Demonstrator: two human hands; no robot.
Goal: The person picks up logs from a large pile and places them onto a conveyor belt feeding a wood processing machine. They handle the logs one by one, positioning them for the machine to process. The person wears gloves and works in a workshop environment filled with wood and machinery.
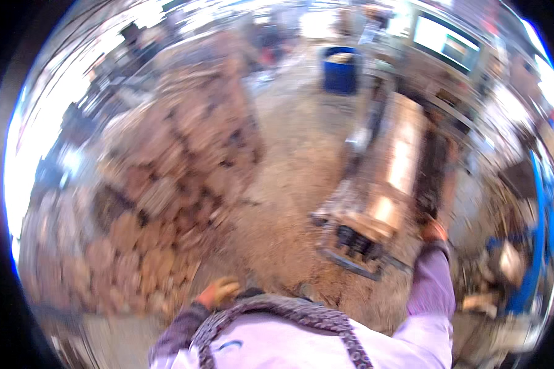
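Note:
An orange glove covers my right hand (435, 231). It reaches to the near end of a long dark piece (432, 178), perhaps a bark-covered log; blur hides whether the fingers grip it. Beside that, on its left, a pale squared length of wood (400, 150) lies along a machine bed (351, 246) with a dark metal frame at the near end. My left hand (218, 292), gloved in orange too, hangs low in front of my body, close to the piled wood. Its fingers are smeared by motion, and I see nothing plainly held in it.
A large heap of cut wood pieces (178, 154) fills the left side. A blue barrel (340, 71) stands at the far middle on a brown, debris-covered floor (289, 178). Behind the machine is a framed panel or window (446, 40). Blue metal bars (538, 227) rise at the right.

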